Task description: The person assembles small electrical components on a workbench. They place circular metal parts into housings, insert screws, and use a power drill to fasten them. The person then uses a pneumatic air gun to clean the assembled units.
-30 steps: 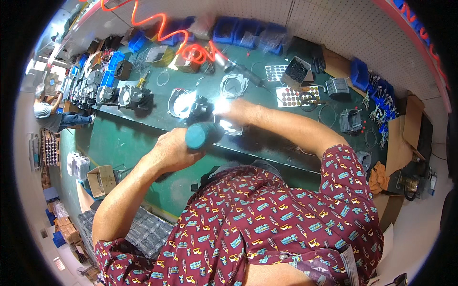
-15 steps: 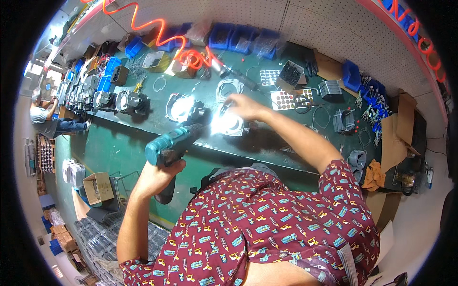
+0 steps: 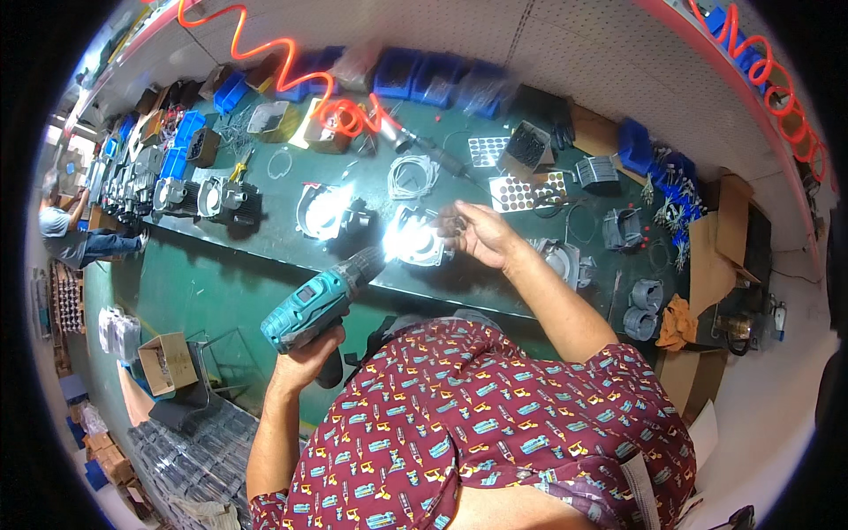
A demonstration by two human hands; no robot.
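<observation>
My left hand [image 3: 315, 351] is wrapped round the grip of a teal cordless drill [image 3: 309, 305]. Its dark chuck points up and right at a round metal housing [image 3: 427, 251], and the drill's lamp throws a strong glare over the metal. Whether the bit touches the housing is lost in that glare. Just right of the same housing is my right hand [image 3: 481, 237], palm partly turned up and fingers curled in; what they hold is too small to make out. A similar housing [image 3: 309, 212] sits to the left, also brightly lit.
Coiled cable [image 3: 412, 177] lies behind the housings. More motor housings [image 3: 221, 200] line the green bench to the left. Sheets of round stickers [image 3: 521, 192], an open box of dark parts [image 3: 526, 146] and blue bins [image 3: 395, 75] stand farther back. An orange air hose [image 3: 287, 66] hangs above.
My right hand has drawn back to the right from over the housing and turned its palm up. The drill has tilted, its chuck now against or close to the housing's near-left side.
</observation>
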